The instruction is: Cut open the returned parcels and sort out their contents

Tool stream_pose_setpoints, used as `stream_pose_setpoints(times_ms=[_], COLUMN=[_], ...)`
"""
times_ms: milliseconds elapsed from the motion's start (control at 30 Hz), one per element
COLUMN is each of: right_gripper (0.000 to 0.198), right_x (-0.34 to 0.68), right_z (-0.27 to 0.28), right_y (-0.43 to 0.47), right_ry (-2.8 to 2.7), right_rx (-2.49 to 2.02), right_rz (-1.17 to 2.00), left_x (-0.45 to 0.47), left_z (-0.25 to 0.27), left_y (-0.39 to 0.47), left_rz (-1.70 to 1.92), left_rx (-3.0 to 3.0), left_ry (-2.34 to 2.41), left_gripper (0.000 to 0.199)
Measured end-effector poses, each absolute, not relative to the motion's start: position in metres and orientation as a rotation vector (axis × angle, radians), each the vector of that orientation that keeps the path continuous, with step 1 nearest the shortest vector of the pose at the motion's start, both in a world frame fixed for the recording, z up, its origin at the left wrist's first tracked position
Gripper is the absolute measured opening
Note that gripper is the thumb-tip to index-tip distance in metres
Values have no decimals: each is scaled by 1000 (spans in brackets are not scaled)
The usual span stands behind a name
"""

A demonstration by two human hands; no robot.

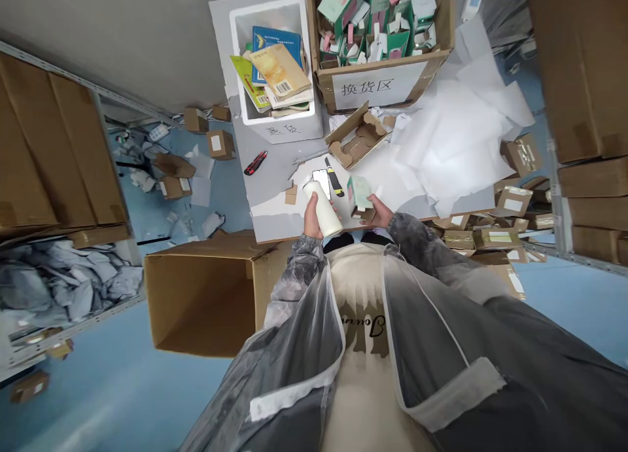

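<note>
My left hand (313, 218) is wrapped round a white cylindrical bottle (322, 210), tilted over the table's front edge. Its label, if any, does not show. In my right hand (381, 211) is a small pale green carton (360, 191), gripped at its right side, with brown cardboard showing under it. Just beyond the two hands lie a phone (321, 182) with a bright screen and a yellow-and-black utility knife (334, 178). An opened brown cardboard box (357, 138) rests farther back.
A white foam box (294, 129) of books stands at the back left, beside a cardboard carton (326, 92) full of green and white packets. White wrapping sheets (441, 144) cover the table's right. A red utility knife (256, 163) lies left; a large open carton (201, 301) stands below.
</note>
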State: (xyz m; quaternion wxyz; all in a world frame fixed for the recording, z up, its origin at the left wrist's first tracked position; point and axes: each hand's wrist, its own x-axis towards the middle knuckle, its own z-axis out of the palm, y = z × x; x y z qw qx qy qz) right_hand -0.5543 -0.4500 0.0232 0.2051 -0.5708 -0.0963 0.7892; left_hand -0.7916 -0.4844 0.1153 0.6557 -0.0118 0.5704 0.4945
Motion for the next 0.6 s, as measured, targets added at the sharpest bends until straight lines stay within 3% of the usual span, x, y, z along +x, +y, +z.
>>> stream_pose_setpoints(times_ms=[233,467,600], right_gripper=[36,42,40], right_x=[-537,-547,-552], right_z=[87,108,122], right_y=[-452,-447,-450], right_ry=[75,102,115], right_rx=[-1431,-1274,-1124], right_rz=[2007,1861,1830], left_x=[-768,-737,-733], left_z=[130,152,151], left_y=[-491,-483,-473], left_rz=[1243,1523,1404], left_rx=[182,661,836], left_ry=[1148,1185,1202], left_gripper=[70,112,115])
